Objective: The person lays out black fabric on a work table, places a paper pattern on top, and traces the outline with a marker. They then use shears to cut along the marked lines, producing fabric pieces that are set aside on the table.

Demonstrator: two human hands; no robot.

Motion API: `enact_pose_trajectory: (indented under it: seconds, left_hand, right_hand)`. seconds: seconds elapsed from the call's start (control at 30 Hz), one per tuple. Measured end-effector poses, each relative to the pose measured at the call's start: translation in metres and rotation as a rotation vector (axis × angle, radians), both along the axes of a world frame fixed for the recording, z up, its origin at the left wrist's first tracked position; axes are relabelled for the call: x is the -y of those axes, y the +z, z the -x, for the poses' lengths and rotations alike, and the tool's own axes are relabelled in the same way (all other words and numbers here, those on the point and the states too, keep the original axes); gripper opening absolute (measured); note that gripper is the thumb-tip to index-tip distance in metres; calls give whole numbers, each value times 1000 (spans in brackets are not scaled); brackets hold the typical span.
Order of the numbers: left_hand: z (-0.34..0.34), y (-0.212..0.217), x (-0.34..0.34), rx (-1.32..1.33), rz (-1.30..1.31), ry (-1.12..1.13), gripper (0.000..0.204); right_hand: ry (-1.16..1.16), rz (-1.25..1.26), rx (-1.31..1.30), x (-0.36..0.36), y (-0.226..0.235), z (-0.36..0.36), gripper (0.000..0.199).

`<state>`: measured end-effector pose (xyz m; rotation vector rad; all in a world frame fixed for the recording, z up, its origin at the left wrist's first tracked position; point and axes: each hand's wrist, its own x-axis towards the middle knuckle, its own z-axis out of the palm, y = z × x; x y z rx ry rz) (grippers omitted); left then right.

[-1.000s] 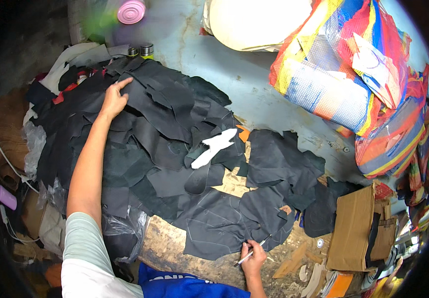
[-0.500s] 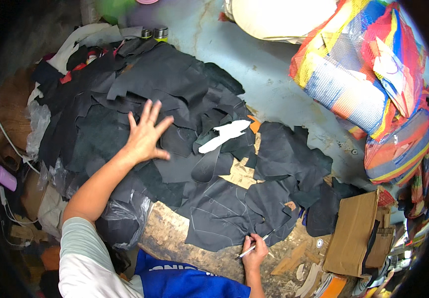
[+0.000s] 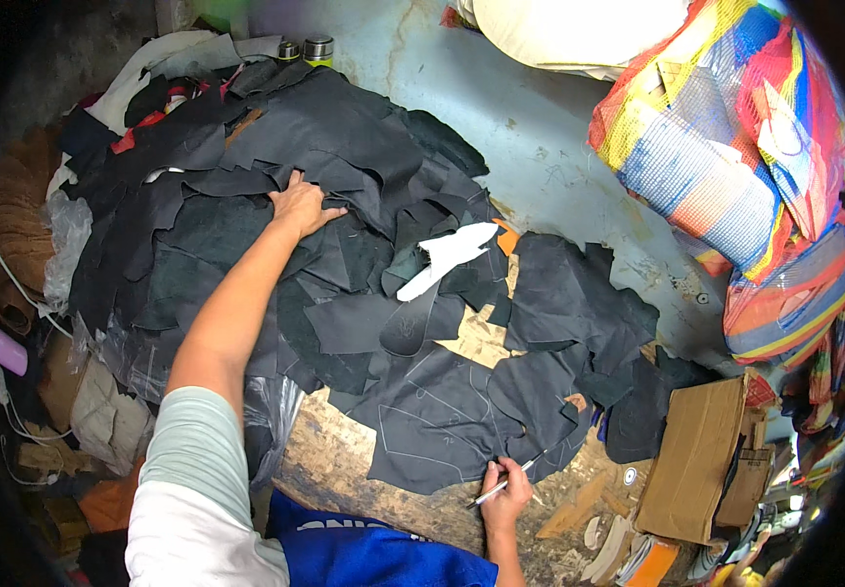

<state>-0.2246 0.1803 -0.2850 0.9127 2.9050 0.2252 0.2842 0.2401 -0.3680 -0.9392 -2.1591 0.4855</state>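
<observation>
A broad heap of black leather pieces (image 3: 334, 127) covers the work surface. My left hand (image 3: 300, 207) reaches into it, fingers bent over the edge of a black leather piece (image 3: 236, 183), fingertips partly hidden among the layers and thumb out to the right. Low in the middle, my right hand (image 3: 506, 492) is closed around a slim silver pen (image 3: 494, 491), which slants up to the right over a black leather sheet (image 3: 427, 430) marked with pale outlines. A white scrap (image 3: 449, 259) and a rounded black cut-out (image 3: 406, 328) lie between the hands.
A bare, worn board (image 3: 329, 445) shows along the near edge. Cardboard (image 3: 691, 460) stands at right, below colourful mesh bags (image 3: 696, 166). Two metal-topped containers (image 3: 319, 51) stand behind the heap. Clear plastic (image 3: 68, 254), a cable (image 3: 16, 269) and a purple bottle (image 3: 1, 344) lie at left.
My left hand has moved up and slightly right, from spread above the heap to bent fingers among the leather layers. My right hand stays in place with the pen.
</observation>
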Motion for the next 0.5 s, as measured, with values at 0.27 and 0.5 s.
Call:
enact_pose_trajectory:
  seconds: [0.27, 0.5]
  left_hand:
    - [-65, 43, 40, 200, 16, -293, 36]
    - [-131, -4, 55, -250, 175, -444, 26]
  right_hand:
    - [-9, -5, -19, 2, 2, 3, 14]
    - [8, 13, -46, 2, 0, 0, 15]
